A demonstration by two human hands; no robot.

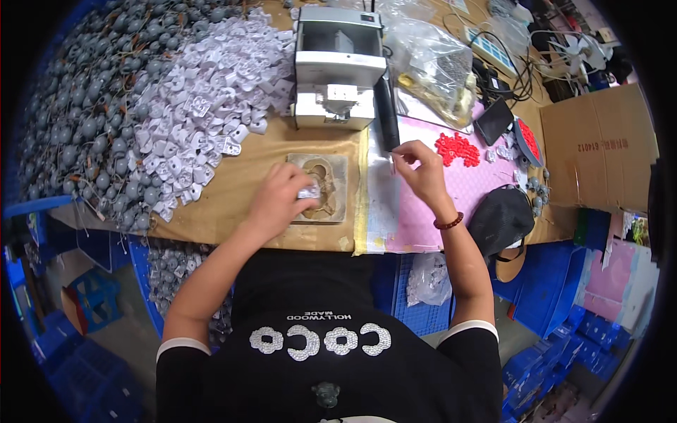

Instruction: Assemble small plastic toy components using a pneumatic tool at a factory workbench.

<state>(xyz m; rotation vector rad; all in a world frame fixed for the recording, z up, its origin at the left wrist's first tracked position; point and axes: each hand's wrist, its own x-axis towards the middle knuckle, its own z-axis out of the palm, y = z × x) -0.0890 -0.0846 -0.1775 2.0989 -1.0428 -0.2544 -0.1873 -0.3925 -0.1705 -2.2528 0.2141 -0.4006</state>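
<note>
At centre frame, the left hand's fingers (pixel 300 189) close around a small white plastic part (pixel 308 192) over a worn square pad (pixel 331 169) on the table (pixel 240 190). The right hand (pixel 422 173) pinches something too small to tell, just right of centre. Beyond, a clear bag (pixel 430 63) at upper centre holds yellowish pieces; loose white parts (pixel 211 92) and grey parts (pixel 84 106) heap at upper left.

Assembly workshop: heaped plastic parts (pixel 211 99), bench machine (pixel 338 67)
</note>
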